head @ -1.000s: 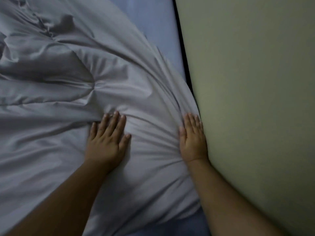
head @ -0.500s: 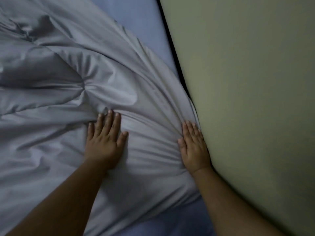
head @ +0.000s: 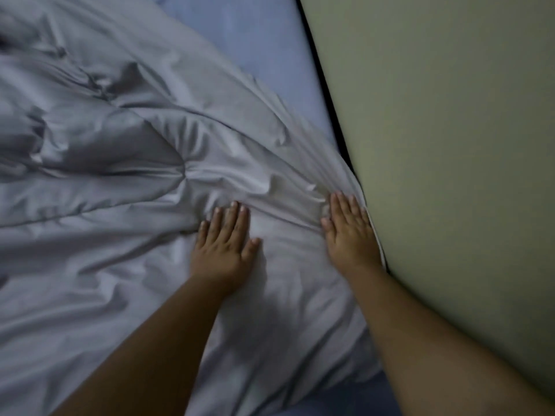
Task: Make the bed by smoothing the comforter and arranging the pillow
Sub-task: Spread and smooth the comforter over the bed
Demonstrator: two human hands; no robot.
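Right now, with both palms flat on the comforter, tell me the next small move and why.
Probably slide both palms forward, away from you. The left hand and right hand lie flat on the grey comforter, and creases bunch just ahead of them, beside the wall; pushing ahead should flatten them.
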